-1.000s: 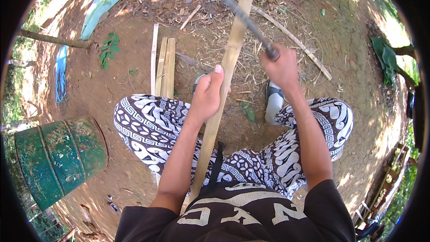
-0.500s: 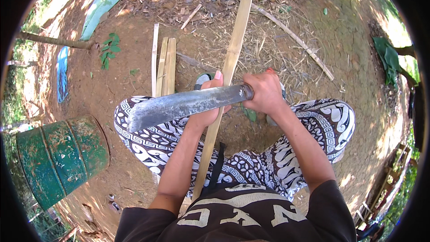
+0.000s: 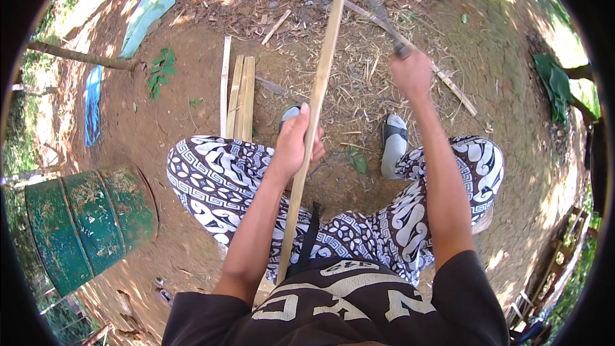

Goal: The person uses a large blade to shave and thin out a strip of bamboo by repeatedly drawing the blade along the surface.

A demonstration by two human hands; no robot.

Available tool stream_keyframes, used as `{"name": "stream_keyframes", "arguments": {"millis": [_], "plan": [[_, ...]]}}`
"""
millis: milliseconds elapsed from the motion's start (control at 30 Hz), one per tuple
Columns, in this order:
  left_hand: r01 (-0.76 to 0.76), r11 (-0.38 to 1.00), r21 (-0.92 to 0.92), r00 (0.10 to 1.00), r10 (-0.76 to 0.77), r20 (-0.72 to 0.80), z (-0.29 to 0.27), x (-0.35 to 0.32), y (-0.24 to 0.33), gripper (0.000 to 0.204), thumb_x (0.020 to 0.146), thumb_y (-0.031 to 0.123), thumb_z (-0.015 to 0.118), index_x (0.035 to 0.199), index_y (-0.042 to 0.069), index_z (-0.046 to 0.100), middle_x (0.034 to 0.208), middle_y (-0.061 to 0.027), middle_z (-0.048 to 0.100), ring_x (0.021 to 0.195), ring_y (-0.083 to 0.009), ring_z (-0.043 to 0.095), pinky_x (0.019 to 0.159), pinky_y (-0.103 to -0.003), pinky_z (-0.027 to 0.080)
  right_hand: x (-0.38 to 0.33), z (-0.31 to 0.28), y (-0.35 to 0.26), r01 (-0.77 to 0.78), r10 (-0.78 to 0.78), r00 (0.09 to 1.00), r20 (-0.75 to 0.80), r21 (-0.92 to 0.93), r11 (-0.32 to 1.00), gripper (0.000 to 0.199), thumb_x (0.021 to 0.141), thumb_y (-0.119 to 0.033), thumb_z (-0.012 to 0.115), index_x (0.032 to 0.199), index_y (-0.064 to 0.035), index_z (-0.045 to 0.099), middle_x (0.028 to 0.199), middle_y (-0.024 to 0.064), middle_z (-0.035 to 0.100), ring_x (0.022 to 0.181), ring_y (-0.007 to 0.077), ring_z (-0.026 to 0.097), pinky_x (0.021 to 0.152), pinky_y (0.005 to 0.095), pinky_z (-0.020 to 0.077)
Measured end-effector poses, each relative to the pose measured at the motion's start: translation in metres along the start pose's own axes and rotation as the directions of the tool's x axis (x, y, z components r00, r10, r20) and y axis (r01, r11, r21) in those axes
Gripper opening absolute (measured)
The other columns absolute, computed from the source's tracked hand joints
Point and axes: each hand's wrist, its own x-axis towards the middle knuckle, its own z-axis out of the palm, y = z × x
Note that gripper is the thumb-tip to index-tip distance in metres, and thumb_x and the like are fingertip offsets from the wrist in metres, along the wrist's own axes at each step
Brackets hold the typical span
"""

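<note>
My left hand (image 3: 297,143) is wrapped round a long pale bamboo strip (image 3: 325,57), which runs from my waist up past the top of the view. My right hand (image 3: 412,72) grips the dark handle of a machete (image 3: 379,13), held out to the right of the strip. Its blade is smeared by motion and slants up and left toward the strip's far part. Whether the blade touches the strip I cannot tell.
Several split bamboo strips (image 3: 241,99) lie by my left knee. A rusty green drum (image 3: 93,224) stands at the left. Shavings and a thin stick (image 3: 448,83) litter the ground ahead. My sandalled right foot (image 3: 394,144) rests below the right hand.
The machete has swung from lying across the strip above my left hand to pointing away from me. My right hand has moved forward and right. The strip has tilted slightly and shows a narrower face.
</note>
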Motion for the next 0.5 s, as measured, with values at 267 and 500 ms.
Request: {"name": "stream_keyframes", "arguments": {"millis": [267, 500], "plan": [[-0.037, 0.999, -0.004, 0.998, 0.037, -0.047, 0.006, 0.009, 0.015, 0.053, 0.107, 0.045, 0.032, 0.071, 0.008, 0.046, 0.05, 0.0019, 0.034, 0.033, -0.0074, 0.031, 0.035, -0.023, 0.024, -0.053, -0.037, -0.03, 0.196, -0.235, 0.971, 0.032, 0.446, 0.873, 0.021, 0.076, -0.016, 0.063, 0.066, 0.0027, 0.058, 0.052, 0.0125, 0.056, 0.047, 0.0173, 0.047, 0.049, 0.0373, 0.0392], [-0.086, 0.99, 0.114, 0.996, 0.084, 0.019, 0.014, 0.008, 0.014, 0.043, 0.108, 0.042, 0.03, 0.093, 0.005, 0.047, 0.053, -0.0017, 0.039, 0.033, -0.0113, 0.034, 0.034, -0.025, 0.028, -0.093, -0.026, -0.052, 0.438, -0.527, 0.831, 0.18, 0.373, 0.818, 0.014, 0.069, -0.013, 0.065, 0.064, -0.0017, 0.059, 0.05, 0.0159, 0.053, 0.048, 0.0332, 0.058, 0.052, 0.0408, 0.0466]]}}
